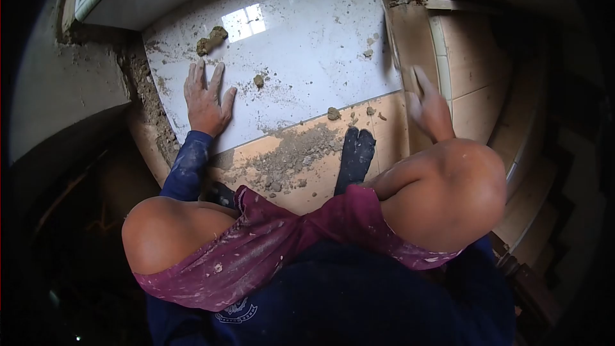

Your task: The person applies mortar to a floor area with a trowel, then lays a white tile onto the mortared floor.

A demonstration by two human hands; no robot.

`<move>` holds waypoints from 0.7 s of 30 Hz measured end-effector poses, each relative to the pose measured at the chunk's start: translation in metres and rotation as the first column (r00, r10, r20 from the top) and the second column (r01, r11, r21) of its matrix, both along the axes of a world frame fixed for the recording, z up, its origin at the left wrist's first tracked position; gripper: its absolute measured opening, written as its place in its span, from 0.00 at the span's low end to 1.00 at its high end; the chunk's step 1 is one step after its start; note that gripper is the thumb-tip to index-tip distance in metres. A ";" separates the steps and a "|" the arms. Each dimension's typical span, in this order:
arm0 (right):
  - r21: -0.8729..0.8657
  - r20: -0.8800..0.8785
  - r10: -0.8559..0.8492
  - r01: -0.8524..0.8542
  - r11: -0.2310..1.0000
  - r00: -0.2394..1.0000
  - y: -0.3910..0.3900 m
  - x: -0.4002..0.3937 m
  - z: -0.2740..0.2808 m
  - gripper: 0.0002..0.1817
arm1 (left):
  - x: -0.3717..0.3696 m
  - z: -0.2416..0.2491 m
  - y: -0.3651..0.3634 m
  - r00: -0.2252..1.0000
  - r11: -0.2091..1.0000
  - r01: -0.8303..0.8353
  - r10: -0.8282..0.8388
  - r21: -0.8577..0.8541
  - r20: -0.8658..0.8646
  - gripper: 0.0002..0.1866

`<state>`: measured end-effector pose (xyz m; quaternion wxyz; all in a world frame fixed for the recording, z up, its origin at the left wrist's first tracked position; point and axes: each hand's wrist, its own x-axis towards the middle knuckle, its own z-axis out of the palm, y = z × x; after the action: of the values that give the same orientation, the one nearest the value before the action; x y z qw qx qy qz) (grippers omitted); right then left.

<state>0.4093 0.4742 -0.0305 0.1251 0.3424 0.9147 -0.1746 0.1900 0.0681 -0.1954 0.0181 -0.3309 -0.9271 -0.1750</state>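
Observation:
My left hand (208,101) lies on the left part of a large white tile (295,51), its fingers spread and nothing held. Just beyond its fingertips is a clump of mortar (211,40), and a smaller lump (259,81) sits to its right. At the tile's right side, my right hand (428,106) is by a brown edge strip (413,41). It is blurred by motion, with a pale, thin shape at its fingers, and I cannot make out whether it holds anything.
Grey rubble (288,157) covers part of the tan floor tiles (391,125) near my dark split-toe shoe (355,157). Walls rise at the left and far side. Tiled steps (532,198) descend at the right. A debris-filled gap (154,106) borders the white tile's left edge.

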 end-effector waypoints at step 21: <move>-0.757 -0.116 -0.627 0.340 0.558 0.771 -0.031 -0.052 -0.045 0.17 | 0.000 0.001 -0.018 0.998 0.997 -0.045 0.043 0.070 0.038 0.30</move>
<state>0.3572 0.4430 -0.0752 0.0142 0.4711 0.6504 -0.5957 0.1904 0.0497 -0.1946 0.0166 -0.3063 -0.9275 -0.2134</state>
